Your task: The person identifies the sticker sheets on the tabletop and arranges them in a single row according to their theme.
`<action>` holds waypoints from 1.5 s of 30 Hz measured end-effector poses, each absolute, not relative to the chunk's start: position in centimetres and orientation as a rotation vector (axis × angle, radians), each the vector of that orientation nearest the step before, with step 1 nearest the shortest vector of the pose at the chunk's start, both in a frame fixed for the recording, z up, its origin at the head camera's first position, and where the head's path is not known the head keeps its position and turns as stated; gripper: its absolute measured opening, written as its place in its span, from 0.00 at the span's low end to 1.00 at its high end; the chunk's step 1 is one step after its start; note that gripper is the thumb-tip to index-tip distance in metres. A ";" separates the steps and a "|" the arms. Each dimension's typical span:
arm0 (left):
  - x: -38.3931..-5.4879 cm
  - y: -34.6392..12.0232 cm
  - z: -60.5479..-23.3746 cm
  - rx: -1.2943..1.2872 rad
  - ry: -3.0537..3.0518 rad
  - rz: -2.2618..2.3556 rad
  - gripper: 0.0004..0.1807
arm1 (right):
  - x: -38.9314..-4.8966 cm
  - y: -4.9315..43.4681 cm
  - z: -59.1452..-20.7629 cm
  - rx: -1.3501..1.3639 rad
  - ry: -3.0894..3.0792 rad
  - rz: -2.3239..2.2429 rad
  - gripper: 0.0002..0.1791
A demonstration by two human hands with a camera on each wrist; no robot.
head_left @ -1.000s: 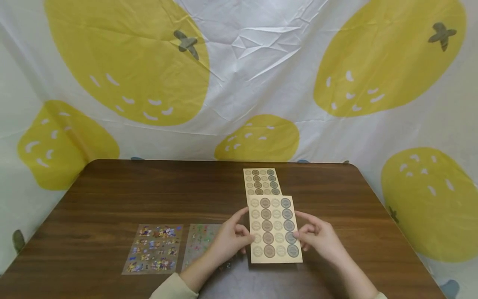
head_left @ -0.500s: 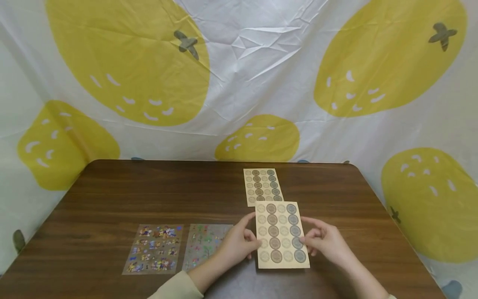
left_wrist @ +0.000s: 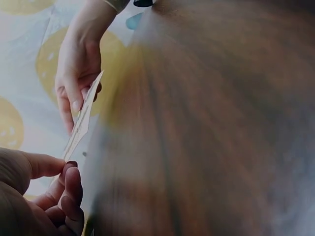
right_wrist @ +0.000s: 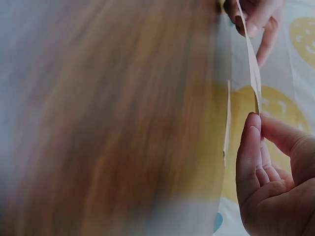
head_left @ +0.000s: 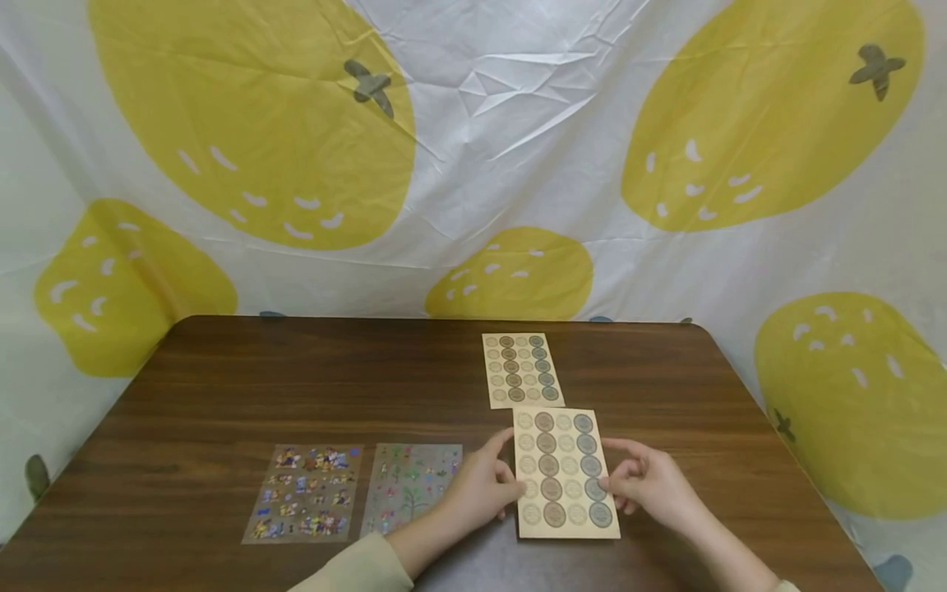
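Between both hands a cream sticker sheet (head_left: 566, 473) with rows of round labels is held just above the table, seen edge-on in the left wrist view and the right wrist view. My left hand (head_left: 479, 487) pinches its left edge between thumb and fingers. On the opposite edge, my right hand (head_left: 651, 485) pinches with thumb and curled fingers, index finger stretched along the side. A second cream sheet of round stickers (head_left: 522, 370) lies flat on the table just beyond the held one.
Two clear sticker sheets lie on the left: one with cartoon figures (head_left: 302, 493), the other with small plants (head_left: 407, 485), partly covered by my left forearm. The dark wooden table (head_left: 311, 370) ends at a lemon-print cloth (head_left: 510, 189) behind.
Both hands have brought the held sheet rightward and nearer to me. The sheet lying behind it, partly covered before, now shows all its rows.
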State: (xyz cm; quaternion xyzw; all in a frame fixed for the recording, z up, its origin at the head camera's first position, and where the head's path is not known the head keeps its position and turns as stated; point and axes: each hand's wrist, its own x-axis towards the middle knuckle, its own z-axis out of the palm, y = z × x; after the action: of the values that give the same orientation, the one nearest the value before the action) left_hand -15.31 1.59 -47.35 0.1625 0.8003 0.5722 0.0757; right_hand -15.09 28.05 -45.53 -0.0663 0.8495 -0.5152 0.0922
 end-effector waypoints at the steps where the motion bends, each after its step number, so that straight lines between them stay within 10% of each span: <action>1: -15.3 1.6 -47.4 0.489 2.411 1.702 0.43 | -15.1 28.1 -45.6 -0.210 2.526 -1.523 0.36; 45: -15.8 3.1 -47.0 0.478 2.797 1.160 0.33 | -16.2 28.0 -46.5 -0.327 2.578 -1.326 0.34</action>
State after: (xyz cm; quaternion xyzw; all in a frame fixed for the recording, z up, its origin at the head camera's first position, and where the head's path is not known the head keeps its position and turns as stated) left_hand -15.80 3.13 -46.99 0.1558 0.9117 0.3782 0.0382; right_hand -16.18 27.98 -46.52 -0.1114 0.8781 -0.4517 0.1119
